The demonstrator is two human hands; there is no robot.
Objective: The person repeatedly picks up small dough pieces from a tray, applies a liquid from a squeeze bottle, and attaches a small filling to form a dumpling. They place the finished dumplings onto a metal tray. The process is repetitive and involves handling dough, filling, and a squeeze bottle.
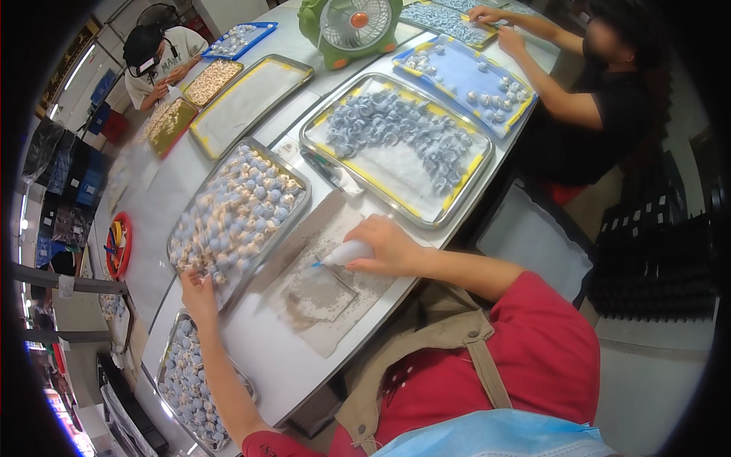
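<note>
My right hand point(384, 245) is wrapped round a small white squeeze bottle point(349, 252) with a thin blue tip. The bottle lies tilted, its tip pointing left above a worn, stained cardboard sheet point(329, 335) on the table. At the near left corner of a metal tray point(306, 199), my left hand point(199, 297) has its fingers drawn together by the small pieces; what they hold, if anything, is hidden. Many small round blue-grey and cream pieces point(242, 199) fill this tray, partly smeared by motion.
A tray of blue-grey curled pieces point(388, 126) stands ahead right, a second tray of round pieces point(190, 373) near left. Farther off are a paper-lined tray point(247, 107), a green fan point(352, 34) and a red round basket point(119, 244). Co-workers point(590, 107) sit right and far left.
</note>
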